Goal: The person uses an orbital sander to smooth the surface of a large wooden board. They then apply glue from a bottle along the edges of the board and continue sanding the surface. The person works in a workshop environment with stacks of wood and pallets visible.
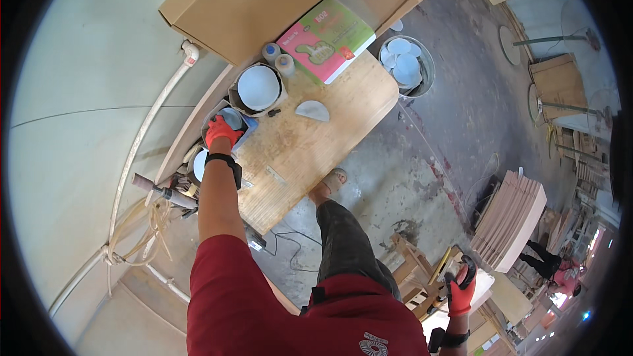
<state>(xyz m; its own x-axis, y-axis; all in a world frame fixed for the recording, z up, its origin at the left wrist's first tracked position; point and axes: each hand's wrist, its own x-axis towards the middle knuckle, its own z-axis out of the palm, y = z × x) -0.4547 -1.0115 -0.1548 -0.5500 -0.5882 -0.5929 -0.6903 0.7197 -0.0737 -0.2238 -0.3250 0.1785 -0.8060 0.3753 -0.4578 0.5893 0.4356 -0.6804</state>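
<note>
Red-gloved, our left hand [222, 130] reaches to the centre-left of the frame and closes its fingers on a pale round disc [232, 117] sitting in an open box [245, 133] at the edge of the wooden table [310, 145]. Just above it stands a second box holding a larger white disc [258, 87], with a half-round piece [312, 111] lying on the tabletop nearby. At the lower right our right hand [460, 290], also gloved red, grips a black and yellow power tool [455, 267] beside a light wooden stool [412, 270].
</note>
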